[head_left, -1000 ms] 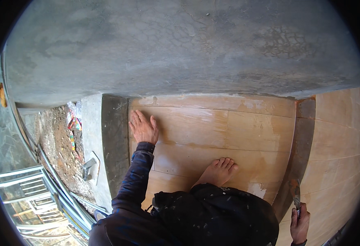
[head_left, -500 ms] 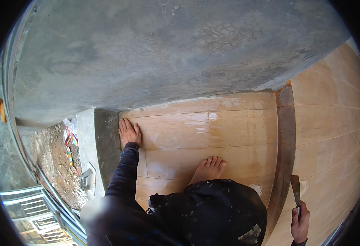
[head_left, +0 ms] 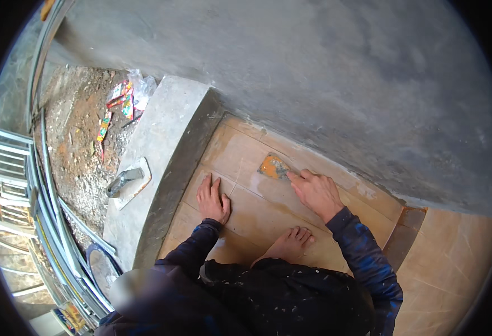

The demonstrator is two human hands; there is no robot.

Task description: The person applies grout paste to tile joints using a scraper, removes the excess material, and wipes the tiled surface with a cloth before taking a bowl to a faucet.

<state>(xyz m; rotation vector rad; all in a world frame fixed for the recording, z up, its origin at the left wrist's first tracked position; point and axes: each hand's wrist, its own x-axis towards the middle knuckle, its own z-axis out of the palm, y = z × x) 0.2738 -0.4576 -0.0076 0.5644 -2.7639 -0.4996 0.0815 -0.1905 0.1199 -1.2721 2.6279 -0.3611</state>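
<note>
My left hand (head_left: 213,199) rests on the tan floor tiles (head_left: 257,210) with its fingers spread, near the low concrete curb (head_left: 170,173). In my right hand (head_left: 317,195) is a putty knife (head_left: 273,166); its broad blade is stained orange and grey and lies low over the tiles, pointing left. The fingers are wrapped around the handle, which they mostly hide. Whether the blade's edge touches the tile I cannot tell. Parts of the tile near the blade look wet.
A grey plastered wall (head_left: 335,84) rises beyond the tiles. On the curb sits a plastering float (head_left: 131,182). Rubble and colourful wrappers (head_left: 120,101) lie past it, with metal tubes (head_left: 55,207) at far left. My bare foot (head_left: 288,245) stands between my arms; a brown step edge (head_left: 404,238) is at right.
My right hand has swung from the far right to the tiles in front of me, bringing the putty knife. The view has turned left; my left hand now rests farther from the wall.
</note>
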